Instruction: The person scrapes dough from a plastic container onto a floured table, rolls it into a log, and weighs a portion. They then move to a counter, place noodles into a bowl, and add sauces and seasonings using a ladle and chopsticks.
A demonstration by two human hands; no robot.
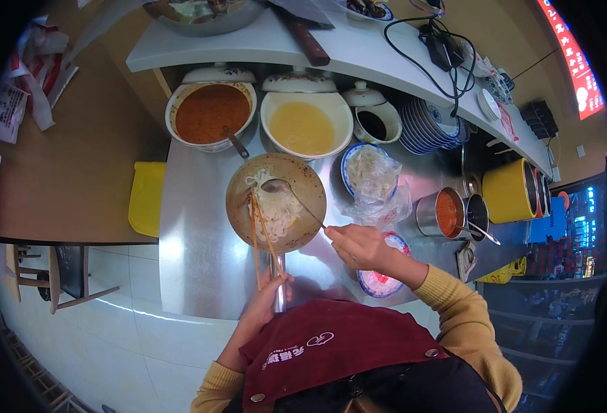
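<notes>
My left hand (pixel 270 297) grips the metal handle (pixel 280 289) of a small wok (pixel 308 191), with a pair of wooden chopsticks (pixel 260 222) in the same grasp. The chopstick tips reach down into pale noodles (pixel 275 214) in the wok. Held by its thin handle in my right hand (pixel 362 247) is a metal ladle (pixel 276 186), its bowl over the upper part of the noodles. Just behind the wok stand an enamel pot (pixel 210 146) of red-brown sauce and another pot (pixel 306 155) of yellow liquid.
Right of the wok lies a blue-rimmed bowl (pixel 352 173) with food under plastic film. A patterned plate (pixel 380 284) lies below my right wrist. Metal containers (pixel 427 217) hold sauces and spoons. A cleaver (pixel 308 41) overhangs the white shelf's (pixel 365 59) edge. Plates (pixel 422 129) are stacked beneath it.
</notes>
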